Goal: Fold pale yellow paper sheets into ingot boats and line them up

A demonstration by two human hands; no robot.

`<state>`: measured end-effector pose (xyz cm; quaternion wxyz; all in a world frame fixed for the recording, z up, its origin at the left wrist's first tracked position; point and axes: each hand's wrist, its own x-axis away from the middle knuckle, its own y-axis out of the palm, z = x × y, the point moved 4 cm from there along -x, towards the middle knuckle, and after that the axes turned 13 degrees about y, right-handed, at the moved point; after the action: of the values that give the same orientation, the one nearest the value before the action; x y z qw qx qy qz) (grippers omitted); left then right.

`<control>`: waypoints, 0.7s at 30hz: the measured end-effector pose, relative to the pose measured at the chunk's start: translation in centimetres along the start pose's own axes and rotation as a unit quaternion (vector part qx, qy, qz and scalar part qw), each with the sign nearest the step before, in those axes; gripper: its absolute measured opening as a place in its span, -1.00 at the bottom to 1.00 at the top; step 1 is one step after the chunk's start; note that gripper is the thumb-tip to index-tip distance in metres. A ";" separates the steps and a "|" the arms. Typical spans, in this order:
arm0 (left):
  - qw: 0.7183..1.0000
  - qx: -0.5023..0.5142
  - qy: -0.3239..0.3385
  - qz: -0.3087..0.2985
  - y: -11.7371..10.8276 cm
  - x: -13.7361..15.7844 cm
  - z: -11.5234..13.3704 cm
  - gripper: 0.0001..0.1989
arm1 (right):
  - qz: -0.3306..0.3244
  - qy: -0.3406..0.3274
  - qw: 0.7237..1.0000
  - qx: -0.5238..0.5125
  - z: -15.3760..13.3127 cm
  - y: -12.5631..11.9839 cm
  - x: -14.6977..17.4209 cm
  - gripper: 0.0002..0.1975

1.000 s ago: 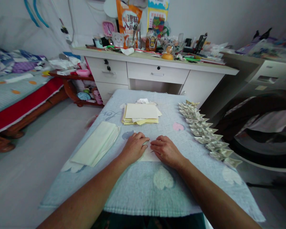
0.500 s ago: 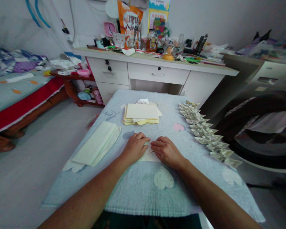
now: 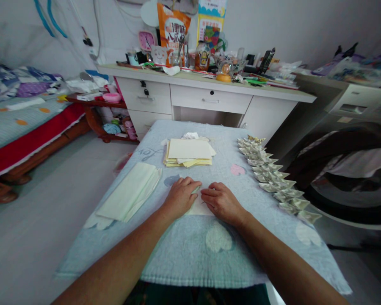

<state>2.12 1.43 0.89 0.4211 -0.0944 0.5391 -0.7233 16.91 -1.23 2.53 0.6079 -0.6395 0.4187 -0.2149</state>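
Cream-coloured thin paper sheet (image 3: 199, 209) lies at the near middle of the blue cloth-covered tabletop (image 3: 178, 250), the curled fingers of left hand (image 3: 182, 193) and right hand (image 3: 222, 202) touching it; whether they pinch or merely press, I cannot tell. Both have hardly shifted over the last second, suggesting slow, fine work. At far centre, an orange plastic pouch (image 3: 173, 31) carries large characters, too blurred to read.
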 end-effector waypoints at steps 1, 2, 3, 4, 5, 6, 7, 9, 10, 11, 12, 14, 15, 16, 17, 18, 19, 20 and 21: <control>1.000 0.001 0.002 0.000 0.0 0.0 0.0 -0.63 | -0.001 0.000 1.000 0.000 0.0 0.0 0.0 -0.90; 1.000 0.001 0.005 -0.001 0.0 0.0 0.1 -0.65 | -0.003 0.000 1.000 0.000 0.0 0.1 0.0 -0.90; 1.000 0.000 0.007 -0.002 0.0 0.0 0.1 -0.67 | -0.005 0.001 1.000 0.000 0.0 0.1 0.0 -0.91; 1.000 -0.001 0.009 -0.004 0.0 0.0 0.1 -0.69 | -0.008 0.002 1.000 0.000 0.0 0.1 0.0 -0.91; 1.000 -0.002 0.009 -0.005 0.0 0.0 0.1 -0.70 | -0.009 0.002 1.000 0.000 0.0 0.0 -0.1 -0.91; 1.000 -0.003 0.009 -0.006 0.0 0.0 0.1 -0.70 | -0.011 0.001 1.000 0.000 -0.1 0.0 -0.1 -0.90; 1.000 -0.004 0.008 -0.007 0.0 0.0 0.1 -0.70 | -0.012 0.001 1.000 0.002 -0.1 0.0 -0.1 -0.90; 1.000 -0.005 0.007 -0.007 0.0 0.0 0.0 -0.70 | -0.016 0.000 1.000 0.006 -0.1 -0.1 0.0 -0.91; 1.000 -0.006 0.007 -0.008 0.1 0.0 0.0 -0.69 | -0.018 0.001 1.000 0.009 -0.1 -0.1 0.0 -0.91; 1.000 -0.006 0.007 -0.008 0.1 0.0 0.0 -0.69 | -0.020 0.002 1.000 0.011 -0.2 -0.1 0.0 -0.91; 1.000 -0.006 0.008 -0.009 0.1 0.0 0.0 -0.69 | -0.023 0.002 1.000 0.013 -0.2 -0.2 0.0 -0.91; 1.000 -0.005 0.008 -0.008 0.2 0.0 -0.1 -0.69 | -0.031 0.002 0.999 0.017 -0.3 -0.2 0.0 -0.90; 1.000 -0.004 0.008 -0.007 0.2 0.0 -0.1 -0.69 | -0.033 0.002 0.999 0.019 -0.3 -0.3 0.0 -0.90; 1.000 -0.004 0.007 -0.006 0.2 0.0 -0.1 -0.68 | -0.036 0.001 0.999 0.021 -0.4 -0.3 0.1 -0.89; 1.000 -0.004 0.007 -0.006 0.2 0.0 -0.1 -0.68 | -0.038 0.001 0.999 0.023 -0.4 -0.3 0.1 -0.89; 1.000 -0.005 0.007 -0.007 0.2 0.0 -0.1 -0.68 | -0.040 0.002 0.999 0.024 -0.5 -0.3 0.2 -0.89; 1.000 -0.006 0.007 -0.008 0.2 0.0 -0.1 -0.68 | -0.040 0.004 0.999 0.025 -0.5 -0.3 0.3 -0.89; 1.000 -0.007 0.008 -0.010 0.2 0.0 -0.1 -0.67 | -0.038 0.007 0.999 0.024 -0.5 -0.3 0.4 -0.89; 1.000 -0.007 0.008 -0.011 0.2 0.0 -0.1 -0.67 | -0.036 0.011 0.999 0.022 -0.4 -0.2 0.5 -0.89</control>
<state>2.17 1.45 0.69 0.4084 -0.0973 0.5466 -0.7246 16.90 -1.90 2.70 0.6092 -0.6378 0.3977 -0.2529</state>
